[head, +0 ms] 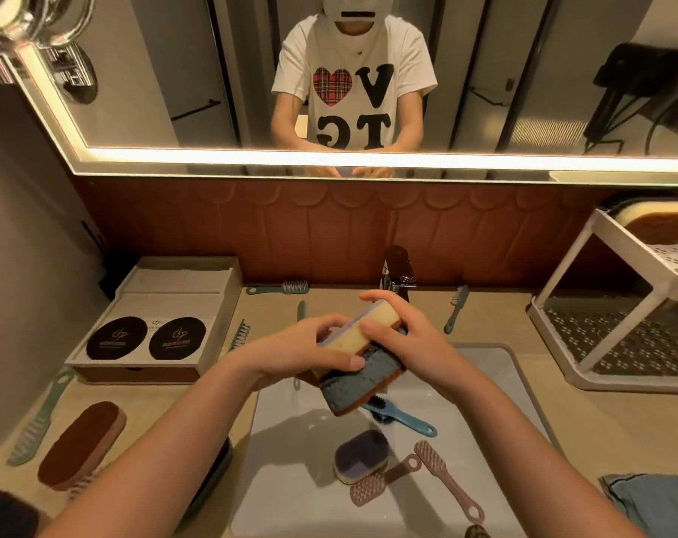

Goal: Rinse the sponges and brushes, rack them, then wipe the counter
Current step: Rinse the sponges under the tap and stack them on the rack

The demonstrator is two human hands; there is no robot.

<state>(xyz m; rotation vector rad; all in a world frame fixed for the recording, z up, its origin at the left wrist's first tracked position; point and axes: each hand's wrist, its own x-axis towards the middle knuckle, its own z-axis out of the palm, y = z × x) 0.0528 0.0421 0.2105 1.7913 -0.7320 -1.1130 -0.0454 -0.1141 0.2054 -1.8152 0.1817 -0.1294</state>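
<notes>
Holding a stack of sponges above the white sink, both hands closed on it: left hand wrapped round the near end with thumb pressed on the grey scouring face, right hand clamped over the far end, fingers curled across the yellow foam. Stack tilted, grey face towards the camera, hiding part of the chrome tap behind.

Lying in the sink below: a purple sponge, two pink brushes just beside it, and a blue brush partly under the held stack.

On the worktop, left: a brown oval sponge, a green brush, a tray with two dark round coasters, and more green brushes near the back wall. Another green brush right of the tap.

Standing at far right, well apart from the hands: a white two-tier rack, one sponge already on its top tier. Blue cloth bunched at the near right edge.
</notes>
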